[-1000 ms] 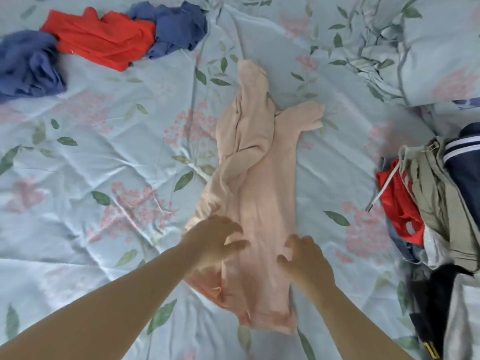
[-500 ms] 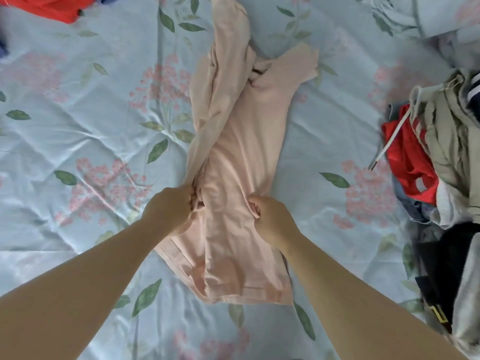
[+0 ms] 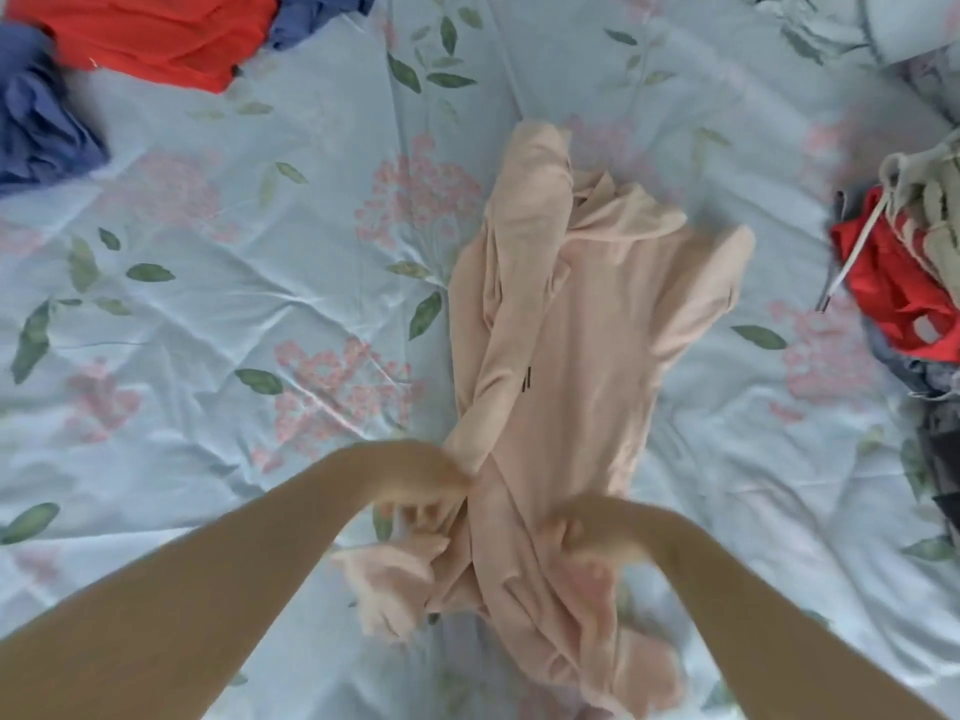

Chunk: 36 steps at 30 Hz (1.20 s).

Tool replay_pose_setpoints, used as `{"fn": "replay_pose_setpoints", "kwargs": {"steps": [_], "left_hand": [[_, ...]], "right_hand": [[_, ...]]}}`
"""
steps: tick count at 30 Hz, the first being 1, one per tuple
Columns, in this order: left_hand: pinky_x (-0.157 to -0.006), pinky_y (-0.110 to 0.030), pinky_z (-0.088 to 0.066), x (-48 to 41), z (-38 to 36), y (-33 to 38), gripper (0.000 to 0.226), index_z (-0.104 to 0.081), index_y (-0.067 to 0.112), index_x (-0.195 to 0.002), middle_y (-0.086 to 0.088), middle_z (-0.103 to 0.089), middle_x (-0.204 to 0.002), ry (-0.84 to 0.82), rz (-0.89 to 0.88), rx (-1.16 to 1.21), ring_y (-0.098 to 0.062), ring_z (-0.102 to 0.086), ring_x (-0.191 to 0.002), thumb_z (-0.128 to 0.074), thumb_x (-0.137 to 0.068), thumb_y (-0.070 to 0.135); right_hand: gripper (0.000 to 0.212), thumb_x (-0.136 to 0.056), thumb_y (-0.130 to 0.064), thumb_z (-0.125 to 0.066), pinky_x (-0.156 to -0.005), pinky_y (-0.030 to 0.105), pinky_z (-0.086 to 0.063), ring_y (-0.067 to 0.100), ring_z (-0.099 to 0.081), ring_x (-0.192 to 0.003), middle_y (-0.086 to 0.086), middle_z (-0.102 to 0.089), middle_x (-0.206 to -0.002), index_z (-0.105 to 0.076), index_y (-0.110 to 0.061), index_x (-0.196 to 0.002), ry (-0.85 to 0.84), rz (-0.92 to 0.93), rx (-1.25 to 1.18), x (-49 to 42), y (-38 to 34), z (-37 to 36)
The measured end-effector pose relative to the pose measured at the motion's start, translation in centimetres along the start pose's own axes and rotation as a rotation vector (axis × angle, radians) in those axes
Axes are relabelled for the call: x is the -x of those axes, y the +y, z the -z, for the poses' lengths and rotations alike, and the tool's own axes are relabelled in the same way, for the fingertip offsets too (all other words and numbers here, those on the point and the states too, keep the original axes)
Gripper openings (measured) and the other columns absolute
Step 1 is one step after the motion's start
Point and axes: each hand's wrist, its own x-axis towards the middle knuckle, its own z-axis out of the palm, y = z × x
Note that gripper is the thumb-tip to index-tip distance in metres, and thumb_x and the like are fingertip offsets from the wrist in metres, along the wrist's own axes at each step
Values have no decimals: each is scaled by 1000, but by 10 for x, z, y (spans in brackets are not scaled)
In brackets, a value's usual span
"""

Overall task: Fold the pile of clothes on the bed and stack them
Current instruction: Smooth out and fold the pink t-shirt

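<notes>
A pale pink garment (image 3: 587, 356) stretches lengthways across the floral bed sheet (image 3: 249, 330), bunched and partly raised at its near end. My left hand (image 3: 415, 485) grips its left side, fingers closed in the cloth. My right hand (image 3: 597, 532) grips the right side of the same bunched part. The hem hangs loose and blurred below both hands. A heap of unfolded clothes (image 3: 904, 283) lies at the right edge, showing red and beige pieces.
A red garment (image 3: 150, 33) and blue garments (image 3: 41, 122) lie at the far left of the bed. A crumpled duvet in the same print (image 3: 857, 28) sits at the top right. Dark clothing (image 3: 940, 433) lies below the right heap.
Both hands closed on the pink garment's middle, then lifted and pulled it towards me; its lower part is now bunched and off the sheet.
</notes>
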Motion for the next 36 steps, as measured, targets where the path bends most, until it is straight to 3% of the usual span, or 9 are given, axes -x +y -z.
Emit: {"fn": "replay_pose_setpoints", "kwargs": {"steps": [5,10,14,18,21,23,28,32,36], "left_hand": [[-83,-37,-47,-39,28,30,43,-39,22,-132,-3,-49,-128,718,-249,69,-25,-54,-107,-45,-95,41],[-72,-34,-38,-88,37,55,56,-23,27,-141,-3,-46,-126,799,-220,216,-31,-54,-106,-50,-92,27],[-61,-24,-41,-88,58,16,18,-60,24,-105,-8,-60,-97,861,-207,865,-16,-58,-75,-49,-93,15],[-63,-24,-43,-62,81,-54,14,-54,24,-86,2,-52,-77,1207,156,1371,-13,-54,-67,-47,-93,14],[-97,-37,-36,-61,87,-66,29,-50,25,-110,-6,-50,-115,1135,495,1149,-29,-44,-111,-62,-84,32],[-104,-45,-27,-63,90,-44,53,-38,23,-133,-7,-34,-141,1214,444,808,-32,-33,-126,-58,-86,34],[-98,-43,-37,-86,114,19,53,-40,19,-136,-9,-33,-141,1352,-89,214,-32,-39,-123,-58,-89,32],[-91,-41,-39,-105,156,47,35,-49,16,-129,-13,-47,-126,1406,-204,180,-34,-47,-114,-48,-95,23],[-79,-38,-40,-124,201,50,45,-44,25,-135,-7,-42,-133,1357,-169,118,-31,-50,-111,-45,-92,12]], "right_hand": [[41,-91,-12,-46,-82,27,-40,22,-54,-109,6,-55,-124,-48,-22,-131,826,-128,-324,-34,10,51],[50,-87,-14,-52,-82,24,-37,16,-47,-97,8,-48,-123,-45,-23,-136,811,-102,-414,-66,18,59],[48,-86,-14,-51,-97,34,-40,19,-48,-104,3,-46,-114,-46,-25,-133,809,-76,-428,-67,23,57],[40,-86,-11,-49,-94,35,-39,22,-46,-102,9,-52,-112,-51,-14,-126,815,-90,-404,-73,14,80],[36,-85,-10,-50,-85,34,-41,29,-52,-103,12,-52,-114,-53,-11,-121,826,-73,-436,-80,1,107],[38,-87,-11,-51,-89,35,-42,31,-53,-108,14,-52,-121,-51,-13,-125,867,-58,-439,-83,-3,128],[31,-90,-8,-51,-93,35,-35,36,-49,-110,18,-55,-117,-58,-7,-120,1140,52,-297,-88,-4,174],[25,-92,-5,-48,-89,40,-35,39,-49,-108,21,-58,-116,-63,-3,-112,1375,115,-92,-100,-5,222],[28,-92,-5,-43,-78,35,-37,32,-54,-95,17,-62,-105,-57,-7,-116,1328,35,-221,-118,4,262]]}}
